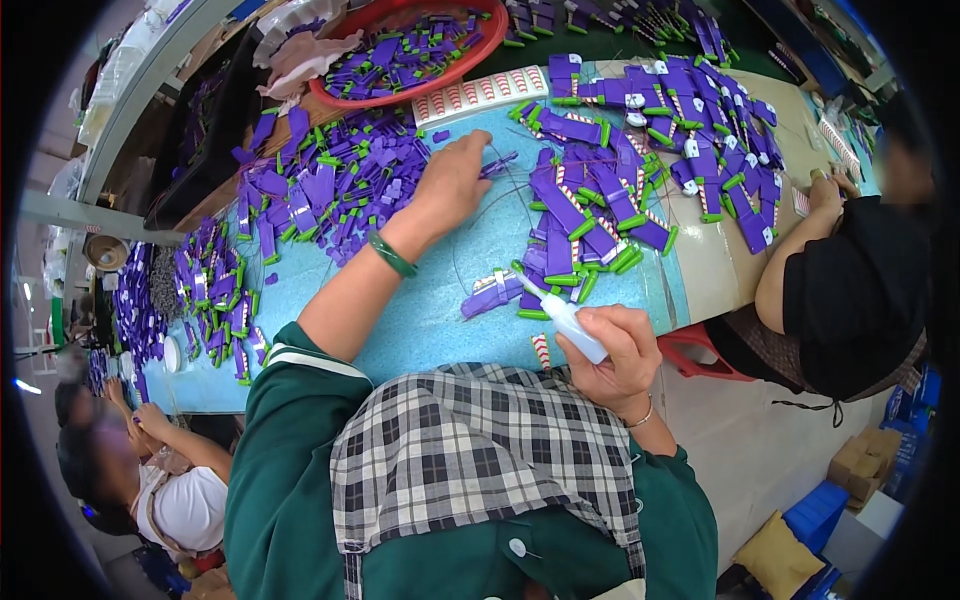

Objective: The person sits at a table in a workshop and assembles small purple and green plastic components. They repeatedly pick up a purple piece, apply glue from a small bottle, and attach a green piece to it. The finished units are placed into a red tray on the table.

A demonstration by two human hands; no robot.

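Observation:
My right hand (615, 355) is wrapped round a small pale squeeze bottle (572, 325). Its thin nozzle slants up and left, the tip beside a purple piece (490, 297) with a whitish band, lying on the blue work surface (420, 320). Farther off, my left hand (452, 185) reaches to the edge of a heap of loose purple parts (350, 175). Its fingers curl inward and are partly hidden; a thin purple piece (500, 165) with dark thread-like strands shows at the fingertips. A red-and-white striped strip (541, 350) lies near the bottle.
Purple-and-green pieces (590, 210) with striped strips are piled right of centre. A red basin (490, 45) of purple parts and a sheet of striped stickers (480, 92) stand at the back. A co-worker (850, 270) sits at right, another person (180, 505) at left.

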